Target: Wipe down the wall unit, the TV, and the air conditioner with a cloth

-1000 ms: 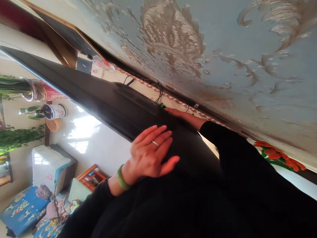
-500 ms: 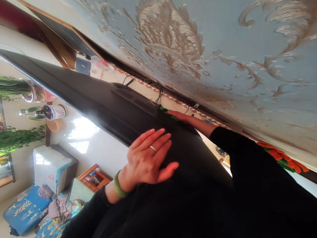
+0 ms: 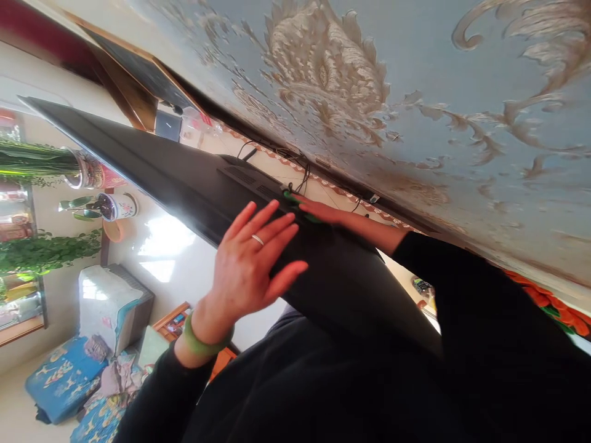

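Note:
The dark back of a flat-screen television (image 3: 152,163) slants across the view, close to the wall. My right hand (image 3: 325,212) reaches behind it and presses a green cloth (image 3: 290,198) against the back panel, by the vents. Part of the cloth is hidden under the palm and fingers. My left hand (image 3: 253,264), wearing a ring and a green bangle, is over the television near its edge. Its fingers are spread and hold nothing; whether it touches the panel I cannot tell.
Patterned blue wallpaper (image 3: 323,67) lines the wall beside the television. Black cables (image 3: 302,175) hang in the gap behind it. Potted plants (image 3: 115,206) and a bed with blue bedding (image 3: 67,378) are on the left. Orange flowers (image 3: 554,301) stick out at the right.
My left hand has moved left and up along the television. My right hand, with the green cloth, has slid slightly left and up. The camera view has shifted a little.

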A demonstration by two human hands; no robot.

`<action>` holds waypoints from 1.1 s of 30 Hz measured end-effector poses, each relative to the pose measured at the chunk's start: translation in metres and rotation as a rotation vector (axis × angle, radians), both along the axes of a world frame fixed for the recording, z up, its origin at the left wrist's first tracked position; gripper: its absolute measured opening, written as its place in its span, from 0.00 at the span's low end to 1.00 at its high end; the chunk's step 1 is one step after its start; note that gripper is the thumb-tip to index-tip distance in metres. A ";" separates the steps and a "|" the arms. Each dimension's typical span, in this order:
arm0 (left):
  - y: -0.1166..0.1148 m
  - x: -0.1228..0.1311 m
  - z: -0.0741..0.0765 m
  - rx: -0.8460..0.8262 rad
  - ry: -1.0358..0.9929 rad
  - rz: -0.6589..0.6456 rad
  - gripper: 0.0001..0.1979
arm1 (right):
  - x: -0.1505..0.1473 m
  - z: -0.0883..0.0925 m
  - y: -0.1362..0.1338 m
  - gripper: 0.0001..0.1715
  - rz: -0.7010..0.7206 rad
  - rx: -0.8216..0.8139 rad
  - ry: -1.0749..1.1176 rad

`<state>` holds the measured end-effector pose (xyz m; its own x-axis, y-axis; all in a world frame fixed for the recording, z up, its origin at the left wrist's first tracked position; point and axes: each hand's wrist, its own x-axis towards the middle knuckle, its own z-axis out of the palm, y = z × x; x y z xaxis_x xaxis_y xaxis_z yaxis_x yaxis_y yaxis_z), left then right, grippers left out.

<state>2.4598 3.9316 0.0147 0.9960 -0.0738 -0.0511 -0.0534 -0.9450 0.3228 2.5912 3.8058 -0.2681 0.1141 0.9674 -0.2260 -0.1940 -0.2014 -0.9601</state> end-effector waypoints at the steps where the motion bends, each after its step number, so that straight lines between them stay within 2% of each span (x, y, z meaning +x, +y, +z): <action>1: 0.006 0.002 0.000 0.004 0.003 0.036 0.25 | -0.006 0.000 -0.006 0.51 0.030 0.032 -0.054; 5: 0.015 0.005 -0.002 -0.018 0.002 0.116 0.28 | -0.022 0.000 -0.054 0.41 0.096 0.129 -0.284; 7: 0.013 0.004 -0.003 -0.030 0.001 0.128 0.28 | -0.023 -0.004 -0.059 0.39 0.103 0.150 -0.337; 9: 0.011 0.004 -0.003 -0.036 0.004 0.138 0.28 | -0.021 -0.013 -0.036 0.42 0.105 0.168 -0.384; 12: 0.011 0.005 -0.002 -0.043 0.000 0.148 0.26 | -0.014 -0.029 0.036 0.47 0.129 0.201 -0.445; 14: 0.012 0.006 -0.002 -0.047 -0.010 0.153 0.25 | -0.011 -0.035 0.084 0.46 0.154 0.213 -0.472; 16: 0.013 0.007 -0.003 -0.054 -0.022 0.155 0.24 | -0.009 -0.037 0.107 0.46 0.152 0.213 -0.474; 17: 0.014 0.006 -0.003 -0.058 -0.025 0.156 0.24 | -0.010 -0.036 0.105 0.47 0.139 0.214 -0.466; 19: 0.014 0.005 -0.004 -0.065 -0.027 0.161 0.25 | -0.014 -0.033 0.074 0.48 0.108 0.225 -0.433; 24: 0.011 0.003 -0.006 -0.084 -0.080 0.184 0.25 | -0.024 -0.024 -0.066 0.40 0.052 0.211 -0.366; 26: 0.011 0.003 -0.007 -0.094 -0.113 0.186 0.26 | -0.025 -0.022 -0.091 0.38 0.049 0.192 -0.371; 27: 0.011 0.003 -0.007 -0.097 -0.121 0.186 0.26 | -0.025 -0.022 -0.090 0.38 0.054 0.189 -0.375; 29: 0.011 0.002 -0.008 -0.098 -0.128 0.187 0.27 | -0.022 -0.023 -0.061 0.41 0.069 0.192 -0.387; 33: 0.013 0.002 -0.009 -0.070 -0.140 0.194 0.28 | -0.015 -0.026 0.057 0.49 0.069 0.175 -0.398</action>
<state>2.4614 3.9445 0.0054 0.9889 0.1205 0.0871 0.0775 -0.9175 0.3901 2.5760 3.8624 -0.2943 0.0925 0.9957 -0.0096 0.2066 -0.0286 -0.9780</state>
